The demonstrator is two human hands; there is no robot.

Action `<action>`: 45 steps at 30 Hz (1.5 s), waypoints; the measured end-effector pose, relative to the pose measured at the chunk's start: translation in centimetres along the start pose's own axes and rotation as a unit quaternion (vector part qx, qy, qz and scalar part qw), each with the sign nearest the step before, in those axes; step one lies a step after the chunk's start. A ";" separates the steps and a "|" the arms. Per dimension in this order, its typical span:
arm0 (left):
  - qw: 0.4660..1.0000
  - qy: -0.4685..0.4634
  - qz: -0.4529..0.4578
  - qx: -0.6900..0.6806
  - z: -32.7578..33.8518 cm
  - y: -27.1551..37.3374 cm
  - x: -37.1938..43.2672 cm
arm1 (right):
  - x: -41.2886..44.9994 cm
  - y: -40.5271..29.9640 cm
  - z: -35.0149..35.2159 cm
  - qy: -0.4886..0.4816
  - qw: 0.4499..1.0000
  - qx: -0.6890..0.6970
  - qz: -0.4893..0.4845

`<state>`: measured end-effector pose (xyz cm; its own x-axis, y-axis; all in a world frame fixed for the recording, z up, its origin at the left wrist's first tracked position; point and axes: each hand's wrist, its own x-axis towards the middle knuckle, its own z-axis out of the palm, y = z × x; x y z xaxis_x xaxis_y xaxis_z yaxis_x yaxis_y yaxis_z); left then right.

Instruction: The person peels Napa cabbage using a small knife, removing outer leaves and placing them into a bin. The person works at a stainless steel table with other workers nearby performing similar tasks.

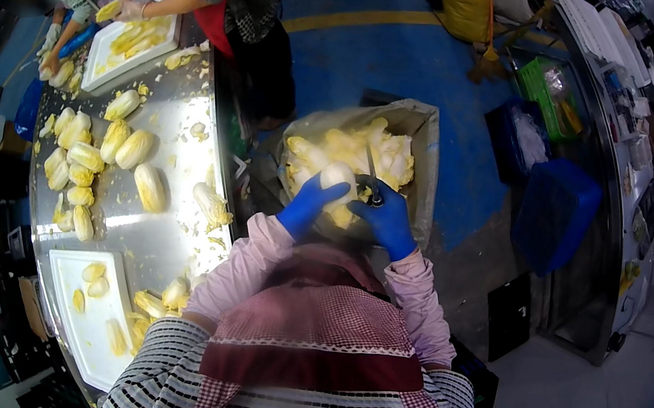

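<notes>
My left hand (307, 202), in a blue glove, holds a pale napa cabbage (338, 184) with its rounded white end up. My right hand (388, 216), also blue-gloved, is closed around the dark handle of a knife (373, 176); its blade points away from me, beside the cabbage. Both hands are over a large bin lined with a plastic bag (431, 150), which holds a heap of loose yellow-white cabbage leaves (340, 144). On the steel table (165, 242) to my left lie several trimmed napa cabbages (135, 149).
A white tray (58, 276) with small cabbage pieces is at the table's near end. Another tray (95, 55) is at the far end, where two people work. To the right are blue crates (556, 210), a green crate (539, 97) and a steel counter (608, 251).
</notes>
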<state>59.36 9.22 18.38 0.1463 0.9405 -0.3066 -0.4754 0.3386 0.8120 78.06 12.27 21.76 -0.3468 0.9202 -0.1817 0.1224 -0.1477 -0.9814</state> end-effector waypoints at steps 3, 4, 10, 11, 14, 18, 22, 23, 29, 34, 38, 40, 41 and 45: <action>1.000 -0.015 0.008 -0.002 0.0 -0.1 -0.1 | 0.7 1.6 -0.7 -0.032 0.996 0.076 0.024; 1.000 -0.018 0.014 0.005 0.0 -0.1 -0.1 | 0.7 1.7 -0.7 -0.036 0.997 0.066 0.026; 1.000 -0.030 -0.007 -0.005 -0.5 -0.4 -0.1 | 0.5 -0.7 -1.3 -0.062 0.997 -0.042 0.035; 0.999 -0.031 -0.005 -0.004 -0.7 -0.6 -0.1 | 0.6 -0.9 -1.5 -0.072 0.996 -0.044 0.044; 0.999 -0.040 -0.009 -0.017 -0.7 -0.8 0.1 | 0.9 0.4 -1.8 -0.048 0.993 -0.109 -0.011; 0.993 -0.068 -0.069 -0.073 -0.1 0.6 -0.8 | 1.5 1.0 -1.8 -0.032 0.987 -0.122 -0.099; 0.968 -0.124 -0.166 -0.139 -2.3 -0.1 -1.5 | 3.6 2.1 -5.6 0.043 0.928 -0.356 -0.099; 0.963 -0.132 -0.157 -0.175 -2.6 -0.8 -1.7 | 4.1 2.3 -6.6 0.047 0.930 -0.345 -0.116; 0.981 -0.022 -0.019 -0.190 0.0 -0.2 -0.4 | 3.5 1.0 -5.2 0.084 0.939 -0.307 -0.132; 0.987 0.022 0.097 -0.124 -0.4 -1.8 1.4 | 1.2 -1.9 -0.2 -0.038 0.968 -0.212 -0.128; 0.991 0.044 0.005 -0.130 -5.4 -6.2 2.2 | 1.5 -0.5 0.4 -0.011 0.971 -0.215 -0.107; 0.987 0.049 -0.046 -0.147 -5.0 -4.7 1.2 | 1.5 -0.8 -0.1 0.000 0.981 -0.168 -0.100; 0.985 0.041 -0.046 -0.161 -3.4 -2.8 0.7 | 1.5 -0.8 -0.4 0.009 0.985 -0.144 -0.096; 0.995 -0.019 0.098 0.007 -0.3 0.2 -0.5 | 1.8 -0.5 -0.5 0.005 0.976 -0.190 -0.110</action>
<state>58.89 8.83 18.55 0.0851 0.9889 -0.1216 -0.4861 0.1478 0.8613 77.83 14.16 21.93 -0.3950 0.9180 0.0342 0.3816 0.1978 -0.9029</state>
